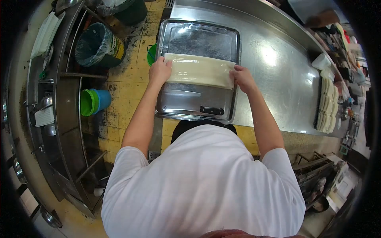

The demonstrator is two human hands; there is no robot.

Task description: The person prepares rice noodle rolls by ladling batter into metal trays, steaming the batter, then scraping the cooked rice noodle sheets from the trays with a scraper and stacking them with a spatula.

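Note:
A pale, glossy slab of dough (200,71) stretches across a shallow metal tray (199,35). My left hand (160,70) pinches its left end near the tray's left rim, thumb toward the top face. At the opposite end, my right hand (243,78) grips the lower right corner between thumb and fingers. Below the dough, a cleaver (180,101) with a black handle lies flat in the tray, nearest to my body. The tray's bare surface beyond the dough looks wet or oily.
The tray sits on a steel worktable (274,75). Stacked pale dough strips (327,105) lie at the table's right end. On the yellow-tiled floor to the left stand a lined bin (95,45) and green and blue buckets (96,102), beside a steel rack (65,115).

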